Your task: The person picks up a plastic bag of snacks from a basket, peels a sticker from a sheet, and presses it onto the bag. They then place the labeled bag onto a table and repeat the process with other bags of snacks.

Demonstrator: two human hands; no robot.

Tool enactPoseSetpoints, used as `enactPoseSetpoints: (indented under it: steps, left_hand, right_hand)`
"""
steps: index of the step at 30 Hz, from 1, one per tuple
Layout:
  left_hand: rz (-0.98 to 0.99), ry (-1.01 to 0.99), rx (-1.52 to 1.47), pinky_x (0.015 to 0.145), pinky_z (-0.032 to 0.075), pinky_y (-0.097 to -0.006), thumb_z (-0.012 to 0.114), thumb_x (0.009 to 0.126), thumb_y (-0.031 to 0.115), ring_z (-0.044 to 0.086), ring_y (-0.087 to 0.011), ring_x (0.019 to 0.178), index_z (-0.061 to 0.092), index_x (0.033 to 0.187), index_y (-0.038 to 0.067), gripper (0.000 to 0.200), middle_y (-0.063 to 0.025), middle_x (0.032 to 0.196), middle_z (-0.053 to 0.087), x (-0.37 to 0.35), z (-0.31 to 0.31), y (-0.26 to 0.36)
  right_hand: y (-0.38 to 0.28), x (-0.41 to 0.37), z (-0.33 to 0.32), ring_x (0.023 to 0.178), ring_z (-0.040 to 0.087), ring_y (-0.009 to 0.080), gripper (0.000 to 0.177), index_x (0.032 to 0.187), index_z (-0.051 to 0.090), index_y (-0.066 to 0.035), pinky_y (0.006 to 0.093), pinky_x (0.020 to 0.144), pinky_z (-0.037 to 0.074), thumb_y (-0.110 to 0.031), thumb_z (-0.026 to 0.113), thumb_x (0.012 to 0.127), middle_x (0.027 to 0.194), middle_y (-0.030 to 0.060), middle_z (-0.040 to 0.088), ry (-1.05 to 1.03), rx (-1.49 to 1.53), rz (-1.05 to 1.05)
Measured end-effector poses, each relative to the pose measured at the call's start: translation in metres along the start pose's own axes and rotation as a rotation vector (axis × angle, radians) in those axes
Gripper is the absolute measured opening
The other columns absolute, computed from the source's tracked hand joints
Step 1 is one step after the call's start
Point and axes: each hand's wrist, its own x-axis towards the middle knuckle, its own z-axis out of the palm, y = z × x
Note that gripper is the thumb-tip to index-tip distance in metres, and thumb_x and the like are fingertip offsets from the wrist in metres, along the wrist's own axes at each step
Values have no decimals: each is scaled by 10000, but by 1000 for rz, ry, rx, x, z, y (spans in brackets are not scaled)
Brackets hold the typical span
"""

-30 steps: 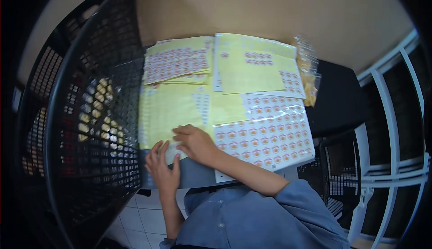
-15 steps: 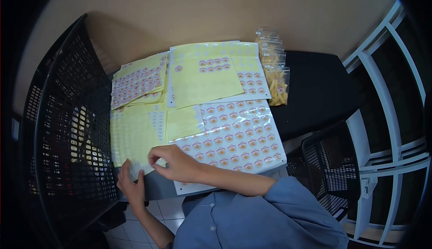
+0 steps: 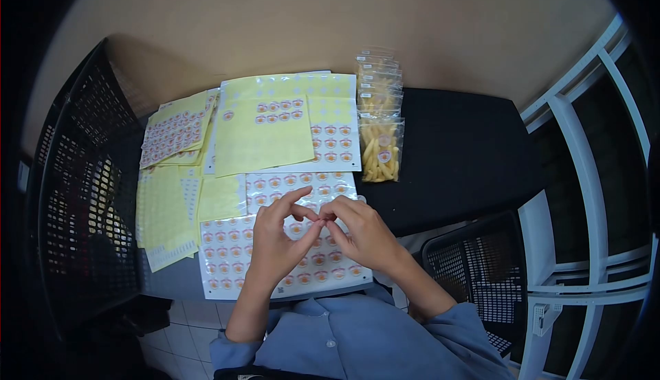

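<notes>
Biggest bit first: the grey bench (image 3: 175,280) carries a glossy white label sheet (image 3: 225,260), which sits right under both hands and pokes past the near edge. Looks light and bendy to me, probably a bit slippery, and I'd guess it creases easily, so I'd take it flat by the edges or a corner. The plain-ish yellow sheet (image 3: 271,150) lying farther back seems floppier, so same deal, gentle grip at the margin.

Hands now. The left hand (image 3: 271,242) is partly open, a finger or two raised and spread, thumb reaching across to the other hand's fingertips. The right hand (image 3: 368,232) is curled, thumb and forefinger drawn in toward that same spot. Can't tell if there's a tiny label pinched there or just skin; it's too small and blurry.
</notes>
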Motion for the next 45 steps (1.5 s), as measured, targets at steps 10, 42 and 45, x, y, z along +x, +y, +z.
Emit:
enactPoseSetpoints:
  steps: [10,42,45]
  left_hand:
    - [-55,3,-83,614,384,-236,657,645,132,515,-116,582,447,1152,33,558,-26,659,612,21,57,16]
    - [-270,-54,-211,531,447,-194,568,766,82,545,-77,627,338,1206,-11,505,-92,906,604,138,126,-72]
    - [-267,-43,-234,532,441,-186,572,762,74,537,-70,620,337,1210,-8,512,-84,878,609,140,124,-70]
  right_hand:
    - [32,-15,-44,698,532,283,179,906,504,-19,356,681,416,4,512,730,755,111,525,0,-134,-37]
    - [150,54,-48,1234,120,366,131,745,594,-86,565,938,67,-212,561,762,1264,126,317,369,-486,315]
    - [152,55,-46,1241,103,375,128,741,594,-87,575,938,59,-208,558,762,1282,128,296,390,-502,306]
